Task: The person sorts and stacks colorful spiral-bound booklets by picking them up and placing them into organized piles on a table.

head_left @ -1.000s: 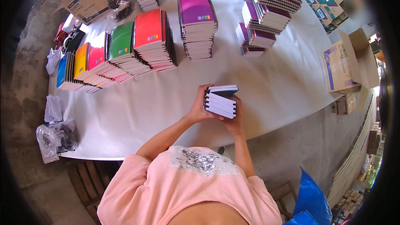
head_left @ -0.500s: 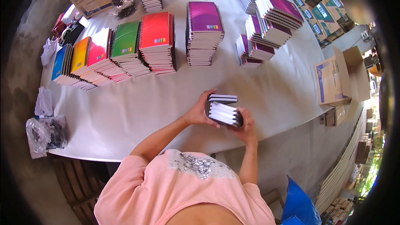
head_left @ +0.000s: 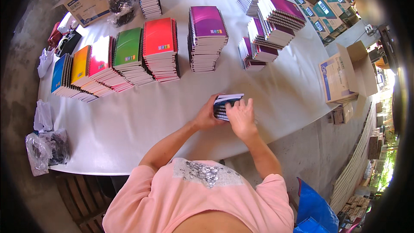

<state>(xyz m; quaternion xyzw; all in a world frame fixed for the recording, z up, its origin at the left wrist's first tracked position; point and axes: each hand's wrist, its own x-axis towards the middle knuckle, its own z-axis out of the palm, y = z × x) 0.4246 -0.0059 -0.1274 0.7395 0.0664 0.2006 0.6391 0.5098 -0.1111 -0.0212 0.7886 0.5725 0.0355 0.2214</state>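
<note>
A small bundle of spiral notebooks (head_left: 221,111) with dark covers is held upright over the near part of the table. My left hand (head_left: 207,114) is wrapped round its left side, thumb and fingers closed. From the right, my right hand (head_left: 242,120) reaches across the bundle's face, its bent fingers gripping near the upper edge; the fingertips are partly hidden. Beyond my hands stands a tall stack of purple notebooks (head_left: 208,22). To its left are stacks of red (head_left: 158,36), green (head_left: 128,45), pink (head_left: 100,56), yellow (head_left: 80,65) and blue notebooks (head_left: 59,74).
A white-covered table (head_left: 142,125) lies before me. Staggered purple-covered stacks (head_left: 282,6) stand at the far right. Open cardboard boxes are at the back left (head_left: 88,6) and right (head_left: 338,75). Plastic bags (head_left: 47,149) hang at the left edge; a blue sheet-like object (head_left: 317,205) is lower right.
My right hand has moved from the bundle's lower right side up across its face. The bundle has turned in my left hand, and its separated parts now sit closer together.
</note>
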